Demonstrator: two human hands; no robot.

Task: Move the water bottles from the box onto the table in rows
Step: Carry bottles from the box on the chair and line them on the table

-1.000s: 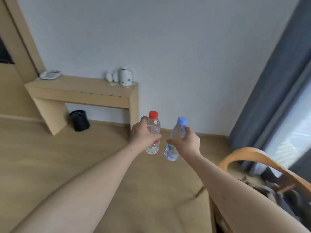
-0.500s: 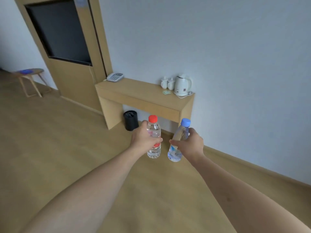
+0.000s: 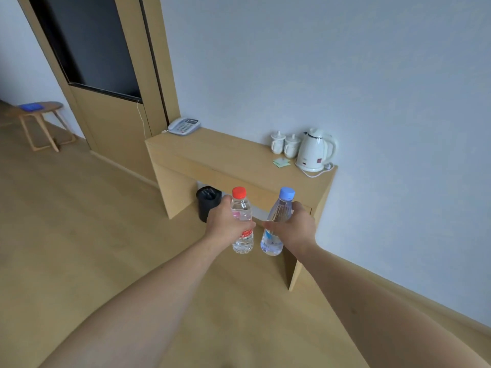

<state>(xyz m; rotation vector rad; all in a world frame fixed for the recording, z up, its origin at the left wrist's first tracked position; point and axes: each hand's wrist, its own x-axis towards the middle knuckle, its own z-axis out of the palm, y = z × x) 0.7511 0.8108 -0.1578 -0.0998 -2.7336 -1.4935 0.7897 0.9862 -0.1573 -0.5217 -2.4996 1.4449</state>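
carrying two bottles toward the table (image 3: pixel 233 158).
left hand (image 3: pixel 225 227) fingers wrap the red-capped bottle (image 3: pixel 241 221); right hand (image 3: pixel 295 229) fingers wrap the blue-capped bottle (image 3: pixel 276 224). both held mid-body, side by side, likely for row placement.
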